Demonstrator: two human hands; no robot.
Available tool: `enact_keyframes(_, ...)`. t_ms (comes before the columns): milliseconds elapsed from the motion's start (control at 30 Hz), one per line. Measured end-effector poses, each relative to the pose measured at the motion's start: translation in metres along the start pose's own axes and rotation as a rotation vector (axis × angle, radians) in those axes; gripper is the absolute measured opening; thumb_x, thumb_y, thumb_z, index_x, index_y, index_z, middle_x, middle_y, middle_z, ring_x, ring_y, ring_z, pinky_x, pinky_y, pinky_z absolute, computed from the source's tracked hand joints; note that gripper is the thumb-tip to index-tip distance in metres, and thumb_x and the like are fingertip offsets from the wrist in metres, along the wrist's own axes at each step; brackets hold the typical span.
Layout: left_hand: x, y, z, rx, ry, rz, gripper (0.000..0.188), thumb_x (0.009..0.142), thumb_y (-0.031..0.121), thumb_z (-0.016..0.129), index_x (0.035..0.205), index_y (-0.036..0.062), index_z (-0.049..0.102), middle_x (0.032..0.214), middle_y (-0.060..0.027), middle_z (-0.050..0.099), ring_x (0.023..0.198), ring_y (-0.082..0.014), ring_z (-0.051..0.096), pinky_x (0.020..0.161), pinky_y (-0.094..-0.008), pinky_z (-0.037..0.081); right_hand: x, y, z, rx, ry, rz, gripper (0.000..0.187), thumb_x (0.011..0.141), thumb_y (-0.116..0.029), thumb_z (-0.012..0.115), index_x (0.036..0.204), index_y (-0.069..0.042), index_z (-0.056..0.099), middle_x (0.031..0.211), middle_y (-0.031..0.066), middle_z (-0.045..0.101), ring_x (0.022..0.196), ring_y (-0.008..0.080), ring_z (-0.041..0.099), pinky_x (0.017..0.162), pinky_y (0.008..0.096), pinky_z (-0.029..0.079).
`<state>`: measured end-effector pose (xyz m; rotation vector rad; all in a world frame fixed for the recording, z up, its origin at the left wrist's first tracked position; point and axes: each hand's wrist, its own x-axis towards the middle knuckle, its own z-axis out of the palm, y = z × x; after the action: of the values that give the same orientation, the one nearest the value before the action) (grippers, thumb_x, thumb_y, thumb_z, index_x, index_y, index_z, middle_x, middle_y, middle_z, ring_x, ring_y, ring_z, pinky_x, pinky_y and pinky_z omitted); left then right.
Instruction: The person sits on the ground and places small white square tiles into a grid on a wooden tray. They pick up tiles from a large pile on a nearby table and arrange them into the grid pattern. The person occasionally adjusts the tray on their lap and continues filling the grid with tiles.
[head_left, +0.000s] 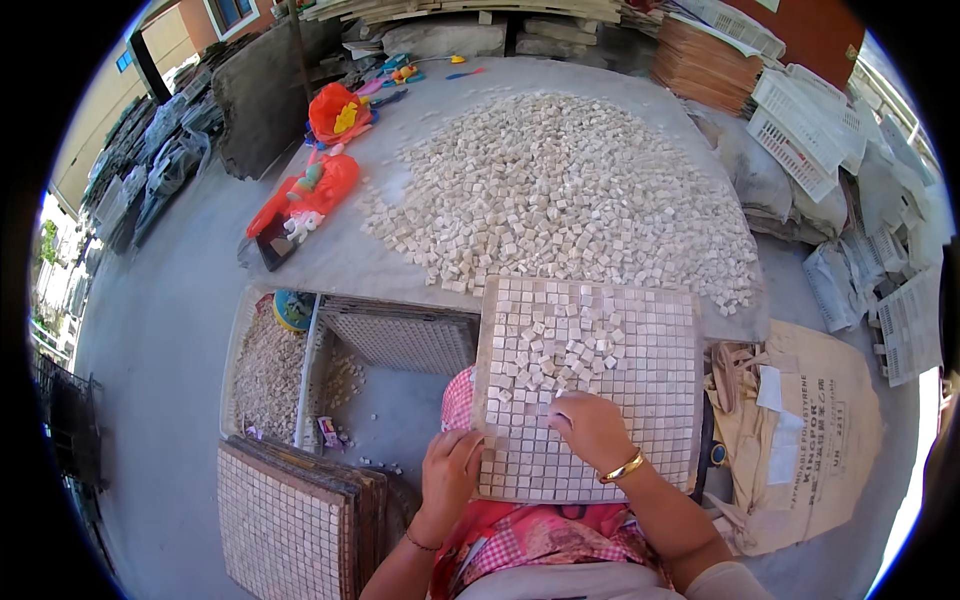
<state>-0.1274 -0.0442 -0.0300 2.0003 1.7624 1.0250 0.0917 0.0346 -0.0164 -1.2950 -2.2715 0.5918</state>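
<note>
A square grid tray (660, 400) is propped in front of me, over my lap. Small pale stone tiles sit in its cells, and a loose heap of tiles (570, 350) lies on top of its upper middle. My right hand (592, 430), with a gold bangle at the wrist, is closed in a pinch just below that heap; its fingertips hide what they hold. Against the tray's lower left edge is my left hand (452, 472), its fingers curled together. Whether it grips the edge or a small piece cannot be made out.
A large pile of stone cubes (570, 180) covers the table (400, 260) beyond the tray. Red plastic bags (325, 185) lie at its left. Filled trays (280, 510) are stacked at lower left, below a chip bin (268, 370). Right: a paper sack (830, 440) and white crates (800, 130).
</note>
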Motion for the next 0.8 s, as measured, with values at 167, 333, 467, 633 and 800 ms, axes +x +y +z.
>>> enact_keyframes(167, 0.006, 0.006, 0.008, -0.069, 0.024, 0.019, 0.013, 0.075, 0.001, 0.064, 0.089, 0.0021, 0.064, 0.085, -0.0126, 0.062, 0.079, -0.0323, 0.057, 0.069, -0.0396, 0.047, -0.015, 0.016, -0.043, 0.045, 0.11, 0.172, 0.009, 0.076, -0.013, 0.066, 0.079, -0.006, 0.061, 0.073, 0.009, 0.06, 0.072, 0.0289, 0.059, 0.062, 0.038, 0.047)
enact_keyframes(333, 0.021, 0.033, 0.034, -0.171, -0.07, 0.184, 0.013, 0.075, 0.002, 0.064, 0.088, 0.0028, 0.063, 0.083, -0.0108, 0.061, 0.078, -0.0303, 0.057, 0.069, -0.0387, 0.046, -0.04, 0.018, -0.039, 0.008, 0.031, 0.135, 0.021, 0.074, -0.016, 0.07, 0.09, -0.008, 0.061, 0.084, 0.0072, 0.061, 0.077, 0.0276, 0.06, 0.065, 0.0374, 0.048)
enact_keyframes(467, 0.04, 0.054, 0.062, -0.189, -0.133, 0.306, 0.018, 0.074, 0.003, 0.064, 0.092, 0.0042, 0.061, 0.087, -0.0092, 0.059, 0.08, -0.0292, 0.055, 0.071, -0.038, 0.046, -0.044, 0.014, -0.029, -0.079, 0.029, 0.18, 0.03, 0.071, -0.016, 0.073, 0.097, -0.008, 0.06, 0.086, 0.0077, 0.06, 0.08, 0.0279, 0.059, 0.067, 0.0382, 0.049)
enact_keyframes(633, 0.052, 0.059, 0.071, -0.106, -0.2, 0.34, 0.017, 0.074, 0.003, 0.063, 0.09, 0.0051, 0.06, 0.086, -0.0084, 0.055, 0.081, -0.0285, 0.053, 0.073, -0.0375, 0.046, -0.045, 0.018, -0.029, 0.025, 0.092, 0.174, 0.025, 0.073, -0.014, 0.07, 0.096, -0.007, 0.062, 0.084, 0.009, 0.06, 0.077, 0.028, 0.059, 0.066, 0.0378, 0.049)
enact_keyframes(800, 0.049, 0.054, 0.065, -0.073, -0.153, 0.298, 0.018, 0.073, 0.003, 0.064, 0.09, 0.0044, 0.059, 0.087, -0.009, 0.055, 0.083, -0.0276, 0.054, 0.074, -0.0353, 0.046, -0.042, 0.007, -0.042, 0.211, 0.089, 0.299, 0.019, 0.074, -0.012, 0.07, 0.089, -0.004, 0.062, 0.081, 0.0107, 0.061, 0.073, 0.029, 0.06, 0.065, 0.0366, 0.049)
